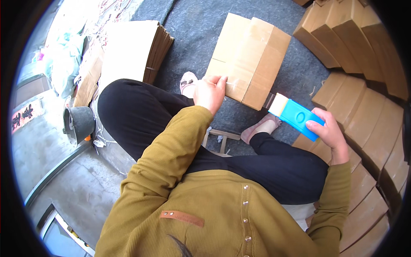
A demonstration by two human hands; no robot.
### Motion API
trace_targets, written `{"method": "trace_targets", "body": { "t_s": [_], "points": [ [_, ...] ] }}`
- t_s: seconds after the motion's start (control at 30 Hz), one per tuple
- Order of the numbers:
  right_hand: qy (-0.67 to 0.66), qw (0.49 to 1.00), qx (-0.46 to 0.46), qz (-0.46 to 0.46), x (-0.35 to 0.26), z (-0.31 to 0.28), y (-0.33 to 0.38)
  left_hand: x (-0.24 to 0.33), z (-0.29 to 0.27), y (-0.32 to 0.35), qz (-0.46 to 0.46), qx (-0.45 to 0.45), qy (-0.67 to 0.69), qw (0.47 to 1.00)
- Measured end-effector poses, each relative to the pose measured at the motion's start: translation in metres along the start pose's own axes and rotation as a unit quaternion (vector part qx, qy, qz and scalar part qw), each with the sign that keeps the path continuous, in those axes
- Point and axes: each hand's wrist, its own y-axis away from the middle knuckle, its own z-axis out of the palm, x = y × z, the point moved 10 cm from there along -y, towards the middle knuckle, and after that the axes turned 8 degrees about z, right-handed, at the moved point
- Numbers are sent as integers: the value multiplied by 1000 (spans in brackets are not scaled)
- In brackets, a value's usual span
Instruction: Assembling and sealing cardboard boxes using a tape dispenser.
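Note:
A brown cardboard box (250, 60) stands tilted in front of me, over the dark grey floor covering. My left hand (209, 95) is closed at its near left corner, thumb and fingers pinching the edge of the cardboard. In my right hand (327, 130) is a blue plastic tape dispenser (297, 118), gripped at its right end. Its toothed end points at the near right corner of the box, and a dark strip shows between the two. Whether that strip touches the box I cannot tell.
Finished-looking cardboard boxes (349, 34) stand in rows to the right. Flat cardboard sheets (128, 51) are stacked at the left. A dark bucket (79, 124) stands beyond my left knee. My feet rest near the box, with a small wooden frame (222, 135) between my legs.

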Motion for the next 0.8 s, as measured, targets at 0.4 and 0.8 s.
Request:
{"method": "trace_targets", "body": {
  "t_s": [0.4, 0.8],
  "points": [
    [55, 998, -6, 4, 4, 8, -15, -52, 35, -9, -42, 33, 252, 966],
    [68, 998, 1, 3, 9, 6, -16, 90, 67, 47, 411, -94, -251, 872]
  ]
}}
